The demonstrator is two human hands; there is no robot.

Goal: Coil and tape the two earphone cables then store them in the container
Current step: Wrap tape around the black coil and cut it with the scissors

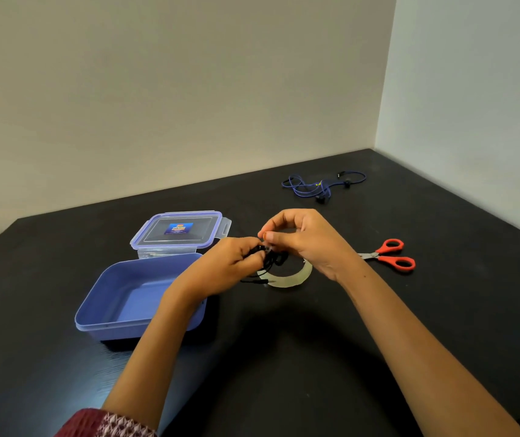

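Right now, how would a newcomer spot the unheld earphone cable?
On the black table, look to the far right corner, beyond the red-handled scissors. The blue earphone cable lies there loose; left hand and right hand hold the black cable.

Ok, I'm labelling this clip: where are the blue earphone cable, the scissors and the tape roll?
blue earphone cable point(324, 188), head view, bunched strands at its middle.
scissors point(378, 255), head view, where red handles meet the blades.
tape roll point(287, 281), head view, near arc of the ring.

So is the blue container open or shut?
Open. The lid sits behind the container, whose bare inside shows.
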